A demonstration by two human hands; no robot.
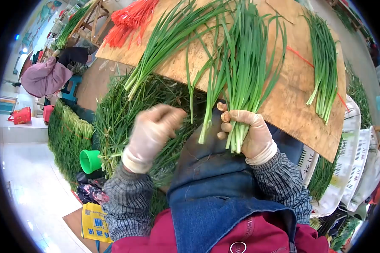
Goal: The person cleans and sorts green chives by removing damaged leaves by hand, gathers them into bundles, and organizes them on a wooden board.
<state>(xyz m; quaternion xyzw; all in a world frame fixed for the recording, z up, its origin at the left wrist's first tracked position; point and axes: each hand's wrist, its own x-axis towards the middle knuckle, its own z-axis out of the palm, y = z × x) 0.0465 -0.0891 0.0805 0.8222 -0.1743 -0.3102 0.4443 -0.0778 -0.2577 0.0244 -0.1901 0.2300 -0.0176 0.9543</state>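
Plywood [295, 99] spans the top of my distant view, a smaller bundle [323, 67] of greens lying toward its right edge. I see the right hand [252, 133] with fingers curled tight around the stems of a green bunch [245, 71], pale ends poking out below them, leaves spread above. Nearby hangs the left hand [152, 133] (too blurred to tell whether its fingers grip).

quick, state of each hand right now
Left hand: curled, blurred; cannot tell whether it holds anything.
Right hand: closed, holding a bunch of long green leaves.
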